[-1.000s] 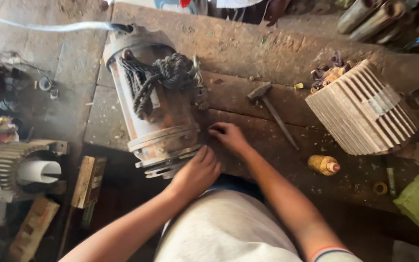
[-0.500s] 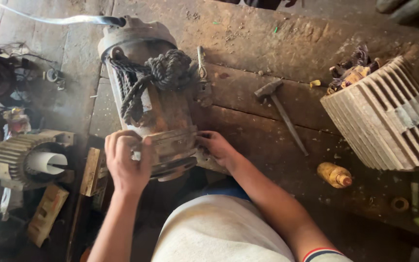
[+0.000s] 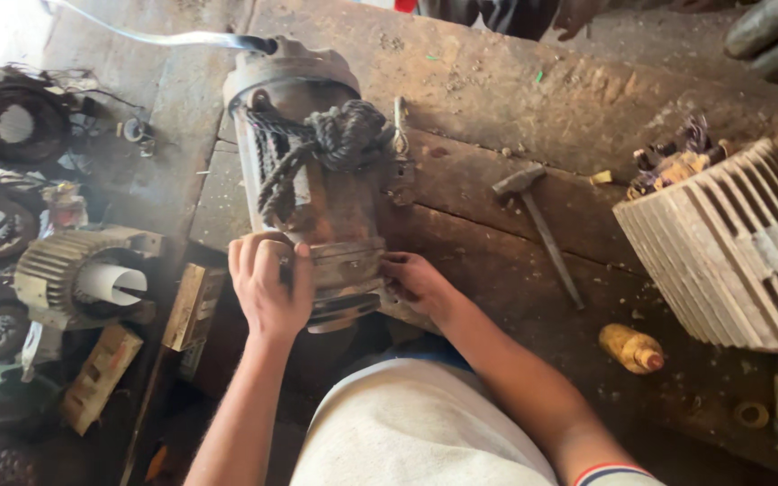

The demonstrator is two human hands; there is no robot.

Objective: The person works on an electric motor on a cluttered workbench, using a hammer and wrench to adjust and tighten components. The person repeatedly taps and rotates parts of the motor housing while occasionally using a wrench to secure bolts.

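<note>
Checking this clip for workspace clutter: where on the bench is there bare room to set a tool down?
Bare wood lies between the hammer and the roped motor, and along the far bench beyond the hammer head. A smaller patch sits between the hammer handle and the yellow bottle. It is crowded left of the motor, with finned housings, and where both hands grip its near end.

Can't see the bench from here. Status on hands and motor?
Left hand and right hand grip the near end of the rusty rope-wrapped cylindrical motor. Metal hammer lies apart, right.
</note>
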